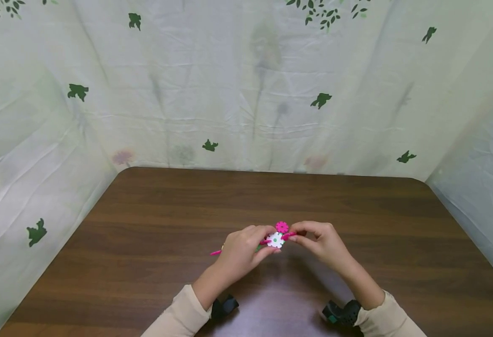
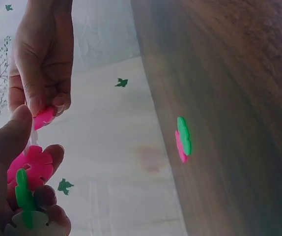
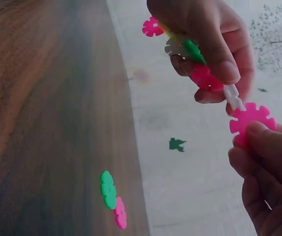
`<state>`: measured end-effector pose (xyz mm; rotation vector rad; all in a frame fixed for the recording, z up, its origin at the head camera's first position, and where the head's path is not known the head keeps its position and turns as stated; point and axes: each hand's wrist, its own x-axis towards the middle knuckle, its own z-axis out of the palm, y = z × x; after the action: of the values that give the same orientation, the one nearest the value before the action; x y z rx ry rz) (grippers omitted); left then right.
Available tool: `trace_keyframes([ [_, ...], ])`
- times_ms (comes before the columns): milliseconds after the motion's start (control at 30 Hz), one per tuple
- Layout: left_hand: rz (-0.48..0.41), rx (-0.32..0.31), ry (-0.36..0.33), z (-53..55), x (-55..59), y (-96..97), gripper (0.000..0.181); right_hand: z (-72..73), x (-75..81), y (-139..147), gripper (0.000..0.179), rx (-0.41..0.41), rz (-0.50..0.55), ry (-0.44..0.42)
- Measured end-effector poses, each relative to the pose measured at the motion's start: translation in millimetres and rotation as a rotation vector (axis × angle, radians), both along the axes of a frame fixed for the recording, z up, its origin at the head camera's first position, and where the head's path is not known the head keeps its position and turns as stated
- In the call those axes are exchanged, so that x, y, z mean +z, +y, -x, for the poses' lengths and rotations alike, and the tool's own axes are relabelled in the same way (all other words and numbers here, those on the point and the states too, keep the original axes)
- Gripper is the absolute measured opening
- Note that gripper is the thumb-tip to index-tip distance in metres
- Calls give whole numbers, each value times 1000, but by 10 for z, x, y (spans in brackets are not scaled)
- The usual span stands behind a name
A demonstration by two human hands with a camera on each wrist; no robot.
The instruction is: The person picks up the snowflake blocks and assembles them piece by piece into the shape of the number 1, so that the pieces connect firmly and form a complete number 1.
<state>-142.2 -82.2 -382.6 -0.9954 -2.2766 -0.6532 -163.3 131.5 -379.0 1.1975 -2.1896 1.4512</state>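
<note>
My left hand (image 1: 244,248) grips a chain of notched plastic discs. Seen from the right wrist, the chain has a pink disc (image 3: 153,27) at its far end, then a yellowish piece, a whitish disc (image 3: 175,46), a green disc (image 3: 194,51), another pink disc (image 3: 207,77) and a white disc (image 3: 233,97) at the near end. My right hand (image 1: 324,241) pinches a pink notched disc (image 3: 252,118) between thumb and fingers, its edge at the white disc. Whether the two are slotted together I cannot tell. Fingers hide part of the chain.
On the brown wooden table (image 1: 166,201), beyond the hands, lie a green disc (image 3: 108,190) and a pink disc (image 3: 121,213), touching or overlapping. A pale curtain (image 1: 229,93) with green bird prints hangs behind the table and along its sides.
</note>
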Motion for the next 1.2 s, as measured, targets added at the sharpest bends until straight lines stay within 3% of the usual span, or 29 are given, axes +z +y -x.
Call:
trace_keyframes([
  [167,-18,-14,10,5,1,-3,38,-23,45,-13,27,2,-32,54],
  [367,-65,-22,13,-5,7,12,40,-50,53,-16,23,-20,-17,28],
  [600,-39,-10,4,-5,0,17,38,-75,47,-58,23,-38,-26,22],
  [700,-13,-3,-36,-3,24,-4,38,-106,79,-86,21,-55,-28,-66],
  [867,89,40,-104,1,74,-42,38,-172,150,-154,12,-87,-24,-294],
  [967,122,44,-128,-3,82,-29,36,-153,105,-158,10,-91,3,-420],
  [1067,137,42,-95,-16,62,-5,38,-111,20,-147,12,-84,57,-551],
  [1200,127,53,22,-24,16,19,44,-90,-52,-147,21,-57,105,-670],
])
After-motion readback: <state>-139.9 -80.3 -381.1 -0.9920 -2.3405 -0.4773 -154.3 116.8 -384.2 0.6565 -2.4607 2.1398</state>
